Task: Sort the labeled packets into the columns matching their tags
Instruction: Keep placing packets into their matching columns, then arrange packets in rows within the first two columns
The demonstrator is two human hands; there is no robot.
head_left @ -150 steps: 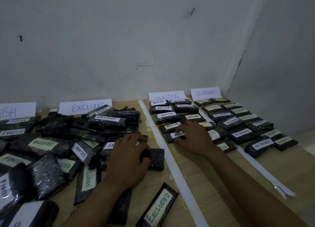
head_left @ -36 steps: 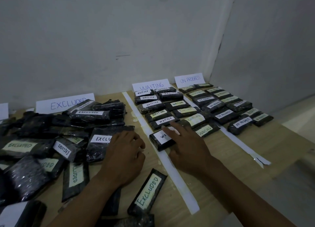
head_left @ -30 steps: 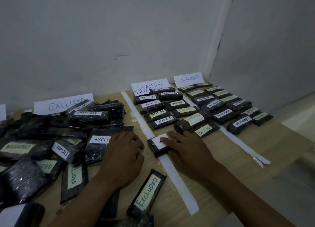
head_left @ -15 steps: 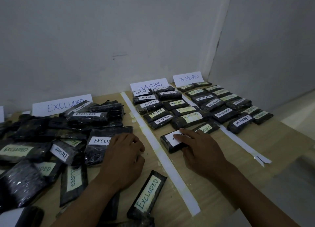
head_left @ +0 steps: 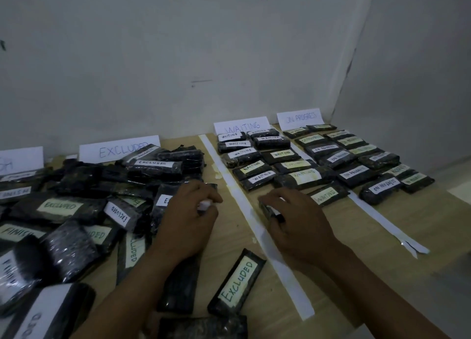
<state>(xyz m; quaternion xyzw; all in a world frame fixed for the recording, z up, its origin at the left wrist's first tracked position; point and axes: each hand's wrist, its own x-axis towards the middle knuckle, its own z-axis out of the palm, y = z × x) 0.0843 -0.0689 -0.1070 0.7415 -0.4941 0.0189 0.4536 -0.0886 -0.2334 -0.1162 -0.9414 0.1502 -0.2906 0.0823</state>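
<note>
Shifted off the white tape strip (head_left: 244,211) since a second ago, the WAITING packet (head_left: 266,209) now lies on the tabletop (head_left: 356,231) just right of that strip, at the near end of the WAITING column (head_left: 297,178). The right grip (head_left: 293,219) curls over it, fingers pinching its sides. The left grip (head_left: 188,221), just left of the strip, pinches the white-labelled edge of an EXCLUDED packet (head_left: 163,202).

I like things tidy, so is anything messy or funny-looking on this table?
Yes. The left heap is jumbled, with FINISH packets mixed among EXCLUDED packets, unlike the neat WAITING rows. One stray EXCLUDED packet lies alone and slanted near the front edge, and the right paper strip has a split end.
</note>
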